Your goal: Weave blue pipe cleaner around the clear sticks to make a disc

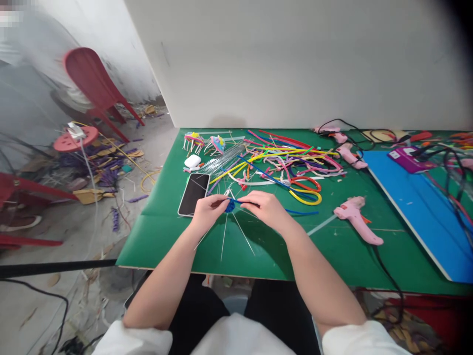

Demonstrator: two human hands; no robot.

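Observation:
A small blue coil of pipe cleaner (230, 206), with thin wires fanning out from it like spokes, is held just above the green table. My left hand (210, 211) pinches its left side, fingers closed. On the other side my right hand (264, 206) is closed on the blue pipe cleaner where it leaves the coil. A loose blue end (303, 213) shows on the table past my right wrist. Just left of my left hand lies a phone (194, 194) with a dark screen. Behind my hands spreads a pile of coloured pipe cleaners (281, 162) and a bundle of thin clear strands (227, 160).
To the right lie a pink glue gun (354, 219) with a cable and a blue board (410, 212). Two small colourful figures (217, 144) and a white case (192, 161) sit at the back left. A red chair (88, 79) and a person are on the left.

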